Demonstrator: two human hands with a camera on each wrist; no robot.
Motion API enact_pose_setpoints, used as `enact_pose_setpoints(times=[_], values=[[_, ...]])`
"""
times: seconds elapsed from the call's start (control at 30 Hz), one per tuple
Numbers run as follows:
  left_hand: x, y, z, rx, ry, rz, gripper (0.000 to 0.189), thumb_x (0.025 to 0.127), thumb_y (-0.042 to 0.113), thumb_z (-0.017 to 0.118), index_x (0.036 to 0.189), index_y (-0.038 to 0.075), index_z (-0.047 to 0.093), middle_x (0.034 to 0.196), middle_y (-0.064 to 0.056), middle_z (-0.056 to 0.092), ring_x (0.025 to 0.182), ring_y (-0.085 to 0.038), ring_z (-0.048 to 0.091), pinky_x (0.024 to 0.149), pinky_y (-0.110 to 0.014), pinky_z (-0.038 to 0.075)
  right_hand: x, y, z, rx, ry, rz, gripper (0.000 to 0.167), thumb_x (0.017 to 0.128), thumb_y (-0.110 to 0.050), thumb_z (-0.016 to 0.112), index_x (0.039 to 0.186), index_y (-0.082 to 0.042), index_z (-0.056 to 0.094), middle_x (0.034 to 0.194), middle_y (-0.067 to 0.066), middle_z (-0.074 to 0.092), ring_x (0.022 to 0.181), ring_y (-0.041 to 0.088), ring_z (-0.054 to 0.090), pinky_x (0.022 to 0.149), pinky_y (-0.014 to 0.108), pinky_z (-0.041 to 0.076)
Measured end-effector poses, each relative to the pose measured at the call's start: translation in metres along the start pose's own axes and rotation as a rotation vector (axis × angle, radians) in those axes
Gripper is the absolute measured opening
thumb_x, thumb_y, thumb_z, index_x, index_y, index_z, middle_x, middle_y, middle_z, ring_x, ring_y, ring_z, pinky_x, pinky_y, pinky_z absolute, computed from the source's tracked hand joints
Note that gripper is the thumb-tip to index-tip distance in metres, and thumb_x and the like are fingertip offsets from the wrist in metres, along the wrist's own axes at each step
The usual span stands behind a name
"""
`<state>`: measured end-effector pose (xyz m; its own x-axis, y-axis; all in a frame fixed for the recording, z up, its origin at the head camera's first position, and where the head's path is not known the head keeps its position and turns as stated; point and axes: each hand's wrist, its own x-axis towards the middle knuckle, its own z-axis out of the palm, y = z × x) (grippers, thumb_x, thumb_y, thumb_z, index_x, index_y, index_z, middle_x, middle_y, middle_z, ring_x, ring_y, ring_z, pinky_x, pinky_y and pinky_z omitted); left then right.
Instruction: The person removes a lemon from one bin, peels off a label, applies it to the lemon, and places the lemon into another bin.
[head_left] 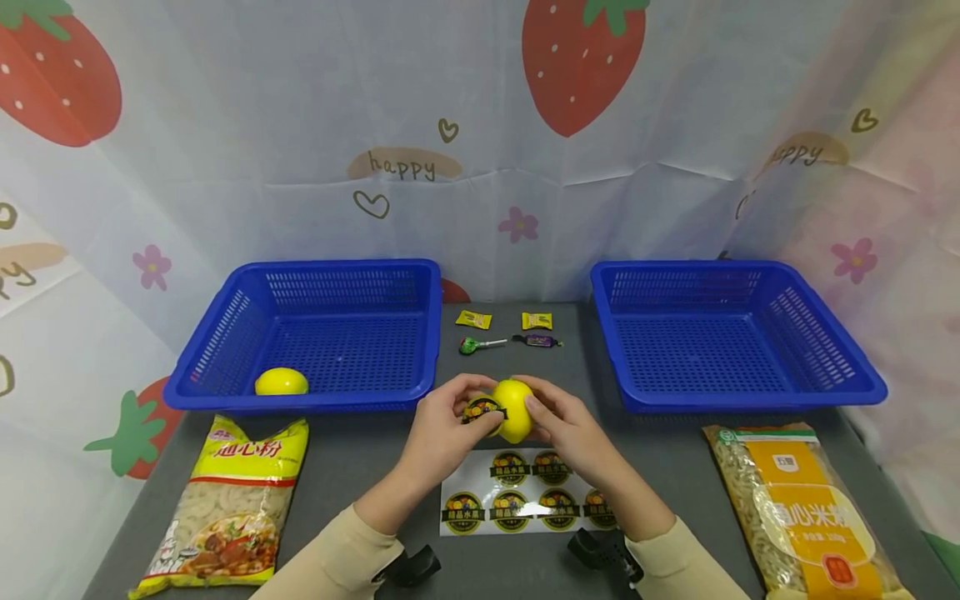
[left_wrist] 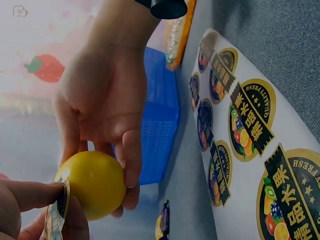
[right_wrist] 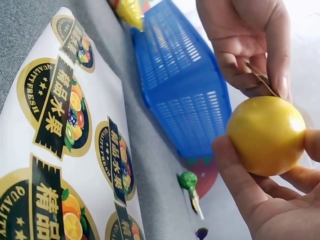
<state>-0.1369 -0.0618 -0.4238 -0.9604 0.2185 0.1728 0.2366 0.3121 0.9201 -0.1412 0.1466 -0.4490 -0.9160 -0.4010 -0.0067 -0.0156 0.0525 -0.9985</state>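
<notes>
Your left hand (head_left: 441, 427) is pinching a sticker (head_left: 478, 407) beside the yellow fruit (head_left: 513, 410), which your right hand (head_left: 564, 418) is grasping above the desk (head_left: 352, 467); you'd best be steadying the fruit and smoothing the sticker from its middle outward.

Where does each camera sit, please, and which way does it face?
Head: worn on the head, facing forward and down at the yellow fruit and sticker sheet; left hand, right hand and sleeves show.
Left wrist: on that wrist, facing the yellow fruit, right basket beyond; left fingers and right hand show.
Right wrist: on that wrist, facing the yellow fruit, left basket beyond; both hands show.
Both wrist views share the yellow fruit and sticker sheet.
</notes>
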Motion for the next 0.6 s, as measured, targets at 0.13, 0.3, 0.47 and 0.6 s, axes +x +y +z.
enact_pose_setpoints(times=[0.13, 0.3, 0.47, 0.6], values=[[0.0011, -0.001, -0.0002, 0.001, -0.003, -0.016, 0.033, 0.086, 0.016, 0.081, 0.117, 0.015, 0.07, 0.092, -0.002, 0.071, 0.066, -0.014, 0.057, 0.057, -0.022, 0.045, -0.0005, -0.0006, 0.0001, -0.001, -0.004, -0.003, 0.054, 0.109, -0.036, 0.042, 0.154, -0.007, 0.038, 0.151, 0.019, 0.046, 0.127, 0.033, 0.057, 0.097, 0.039, 0.056], [0.0027, -0.0009, -0.0007, -0.04, -0.017, -0.062, 0.038, 0.082, 0.021, 0.085, 0.117, 0.015, 0.07, 0.09, -0.002, 0.069, 0.071, -0.014, 0.064, 0.062, -0.023, 0.051, -0.0012, -0.0009, -0.0007, 0.015, -0.019, -0.006, 0.051, 0.11, -0.035, 0.041, 0.154, -0.009, 0.04, 0.15, 0.021, 0.045, 0.124, 0.032, 0.058, 0.096, 0.04, 0.057], [0.0031, -0.0018, 0.0009, -0.071, -0.024, -0.102, 0.041, 0.081, 0.022, 0.086, 0.118, 0.015, 0.069, 0.089, -0.003, 0.068, 0.071, -0.015, 0.064, 0.062, -0.022, 0.051, -0.001, 0.0002, -0.0013, -0.019, 0.0, -0.003, 0.054, 0.107, -0.033, 0.051, 0.153, -0.006, 0.04, 0.144, 0.021, 0.051, 0.119, 0.03, 0.062, 0.091, 0.036, 0.059], [0.0025, -0.0032, 0.0023, -0.085, -0.025, -0.117, 0.04, 0.083, 0.022, 0.085, 0.118, 0.016, 0.069, 0.087, -0.003, 0.069, 0.068, -0.014, 0.063, 0.06, -0.021, 0.049, -0.0002, 0.0016, -0.0009, -0.091, 0.035, -0.01, 0.055, 0.103, -0.03, 0.061, 0.151, -0.008, 0.044, 0.137, 0.02, 0.058, 0.112, 0.028, 0.066, 0.084, 0.032, 0.06]])
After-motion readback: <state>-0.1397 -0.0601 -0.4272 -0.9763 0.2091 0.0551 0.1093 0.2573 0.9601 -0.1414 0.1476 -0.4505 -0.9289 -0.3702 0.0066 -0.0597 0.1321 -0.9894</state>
